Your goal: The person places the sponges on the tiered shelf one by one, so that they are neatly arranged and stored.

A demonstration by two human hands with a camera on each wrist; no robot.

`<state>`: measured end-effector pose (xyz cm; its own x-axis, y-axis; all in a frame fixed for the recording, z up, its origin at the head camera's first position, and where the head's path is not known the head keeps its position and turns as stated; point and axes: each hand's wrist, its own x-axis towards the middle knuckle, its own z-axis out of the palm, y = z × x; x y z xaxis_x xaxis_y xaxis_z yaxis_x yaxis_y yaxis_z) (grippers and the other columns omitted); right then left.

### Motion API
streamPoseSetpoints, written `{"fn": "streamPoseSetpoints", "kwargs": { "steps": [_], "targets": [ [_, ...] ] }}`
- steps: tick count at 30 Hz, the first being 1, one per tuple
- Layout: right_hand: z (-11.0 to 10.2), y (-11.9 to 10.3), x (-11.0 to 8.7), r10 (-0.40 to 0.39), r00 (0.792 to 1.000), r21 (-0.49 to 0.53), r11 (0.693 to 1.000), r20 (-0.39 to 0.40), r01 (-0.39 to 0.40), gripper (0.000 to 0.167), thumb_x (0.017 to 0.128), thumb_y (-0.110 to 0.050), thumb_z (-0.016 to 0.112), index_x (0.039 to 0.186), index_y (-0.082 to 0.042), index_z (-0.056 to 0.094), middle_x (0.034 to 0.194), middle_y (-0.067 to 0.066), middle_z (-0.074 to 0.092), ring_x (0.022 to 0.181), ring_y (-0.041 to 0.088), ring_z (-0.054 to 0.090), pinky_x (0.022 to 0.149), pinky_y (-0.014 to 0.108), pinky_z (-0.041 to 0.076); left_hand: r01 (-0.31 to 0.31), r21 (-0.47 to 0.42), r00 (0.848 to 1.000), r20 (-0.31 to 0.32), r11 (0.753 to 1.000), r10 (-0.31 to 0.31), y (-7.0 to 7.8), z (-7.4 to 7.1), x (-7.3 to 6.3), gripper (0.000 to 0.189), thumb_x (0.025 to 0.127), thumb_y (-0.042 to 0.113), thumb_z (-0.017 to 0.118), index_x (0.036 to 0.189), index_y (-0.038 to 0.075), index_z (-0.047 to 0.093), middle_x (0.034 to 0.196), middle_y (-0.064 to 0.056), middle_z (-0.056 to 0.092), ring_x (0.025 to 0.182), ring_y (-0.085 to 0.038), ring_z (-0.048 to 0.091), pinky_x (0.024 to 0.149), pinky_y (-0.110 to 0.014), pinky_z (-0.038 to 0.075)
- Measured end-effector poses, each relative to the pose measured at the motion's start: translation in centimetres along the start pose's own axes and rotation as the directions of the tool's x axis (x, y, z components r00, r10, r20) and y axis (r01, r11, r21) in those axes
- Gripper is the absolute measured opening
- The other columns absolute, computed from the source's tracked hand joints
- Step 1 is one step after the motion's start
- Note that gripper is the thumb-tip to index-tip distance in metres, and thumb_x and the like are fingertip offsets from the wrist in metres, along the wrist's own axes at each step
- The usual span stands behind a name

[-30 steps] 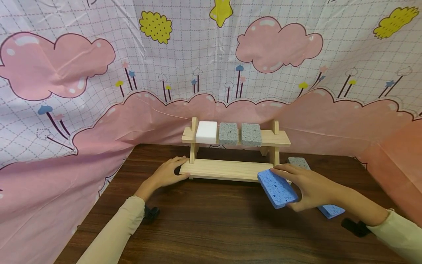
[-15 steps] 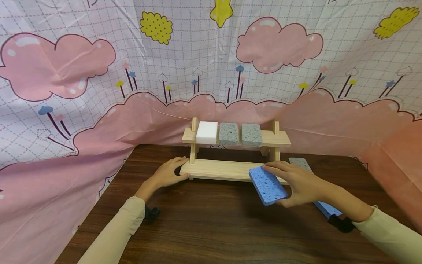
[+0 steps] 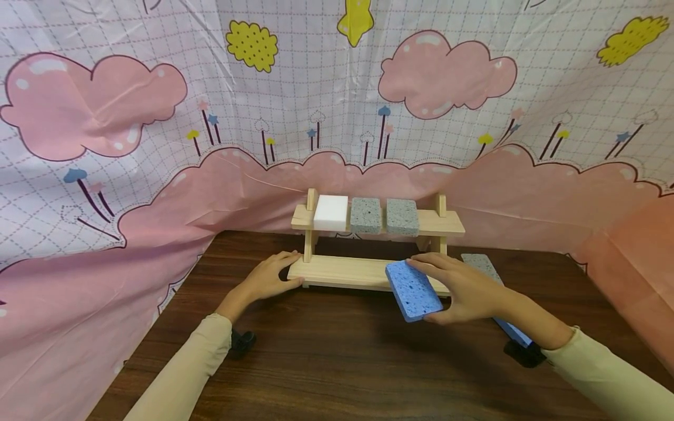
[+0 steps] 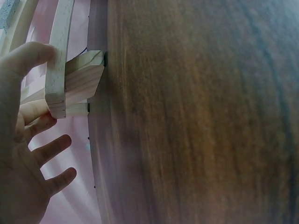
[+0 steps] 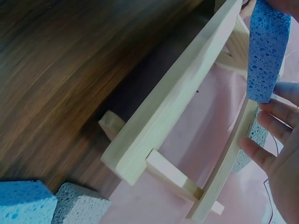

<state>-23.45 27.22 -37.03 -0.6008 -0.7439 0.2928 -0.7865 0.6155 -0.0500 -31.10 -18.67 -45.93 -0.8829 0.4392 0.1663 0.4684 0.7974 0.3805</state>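
My right hand (image 3: 466, 286) pinches a blue sponge (image 3: 413, 290) by its edges, tilted in the air in front of the lower shelf's right half. In the right wrist view the sponge (image 5: 268, 51) appears narrow side on, with fingertips against one end. My left hand (image 3: 267, 275) holds the left end of a two-tier wooden rack (image 3: 342, 272). Seen from the left wrist, the thumb and index finger sit on either side of the shelf board (image 4: 58, 65), while the other fingers extend free. On the upper tier lie a white sponge (image 3: 330, 213) and two grey sponges (image 3: 365, 215).
Right of the rack, a grey sponge (image 3: 481, 266) lies on the dark wooden table (image 3: 316, 362). A second blue sponge (image 3: 515, 333) lies nearer, partly hidden under my right forearm. A patterned pink and white cloth (image 3: 253, 199) hangs behind the table.
My right hand has carried the blue sponge leftward and slightly up in view, along the front of the lower shelf. The left hand has stayed at the rack's end.
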Motion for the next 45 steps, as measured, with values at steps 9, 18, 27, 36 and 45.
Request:
{"fn": "streamPoseSetpoints", "kwargs": {
  "steps": [9,18,27,36,45],
  "targets": [
    [0.1,-0.3,1.2,-0.002,1.0,0.014,1.0,-0.005,0.002,0.111,0.068,-0.058,0.089,0.156,-0.01,0.043,0.151,0.011,0.05,0.135,0.034,0.052,0.101,0.058,0.051,-0.002,-0.004,1.0,0.0,1.0,0.002,-0.1,0.1,-0.1,0.076,0.094,0.054,0.066,0.156,0.016,0.044,0.158,-0.01,0.045,0.143,-0.041,0.044,0.111,-0.065,0.04],
    [0.2,-0.6,2.2,0.028,1.0,0.041,0.999,-0.002,-0.027,0.11,0.072,-0.069,0.082,0.159,-0.016,0.039,0.152,0.01,0.049,0.136,0.031,0.052,0.099,0.055,0.053,0.002,-0.008,1.0,0.003,1.0,-0.002,0.1,-0.2,0.0,0.075,0.094,0.054,0.066,0.156,0.016,0.045,0.158,-0.009,0.046,0.143,-0.041,0.044,0.111,-0.065,0.039],
    [1.1,-0.9,3.6,0.04,0.999,0.084,0.996,-0.011,-0.039,0.111,0.071,-0.063,0.085,0.16,-0.018,0.036,0.154,0.011,0.047,0.139,0.03,0.048,0.105,0.057,0.049,0.007,-0.013,1.0,0.006,1.0,-0.006,0.1,-0.1,0.0,0.076,0.094,0.055,0.066,0.156,0.017,0.045,0.158,-0.009,0.046,0.144,-0.04,0.043,0.113,-0.065,0.038],
    [2.1,-1.1,5.0,0.04,0.999,0.126,0.991,-0.025,-0.036,0.11,0.072,-0.065,0.084,0.159,-0.016,0.037,0.154,0.012,0.046,0.14,0.029,0.045,0.109,0.055,0.046,0.01,-0.012,1.0,0.009,1.0,-0.01,-0.2,0.2,0.1,0.077,0.094,0.057,0.065,0.157,0.018,0.044,0.159,-0.008,0.044,0.144,-0.041,0.043,0.112,-0.066,0.039],
    [3.0,-1.3,6.3,0.037,0.998,0.126,0.992,-0.044,-0.031,0.111,0.072,-0.067,0.083,0.159,-0.015,0.038,0.153,0.01,0.046,0.14,0.027,0.045,0.11,0.053,0.046,0.004,-0.015,1.0,0.005,1.0,-0.004,-0.2,0.2,0.1,0.076,0.094,0.055,0.066,0.156,0.016,0.044,0.159,-0.009,0.045,0.144,-0.04,0.043,0.113,-0.065,0.038]
  ]
}}
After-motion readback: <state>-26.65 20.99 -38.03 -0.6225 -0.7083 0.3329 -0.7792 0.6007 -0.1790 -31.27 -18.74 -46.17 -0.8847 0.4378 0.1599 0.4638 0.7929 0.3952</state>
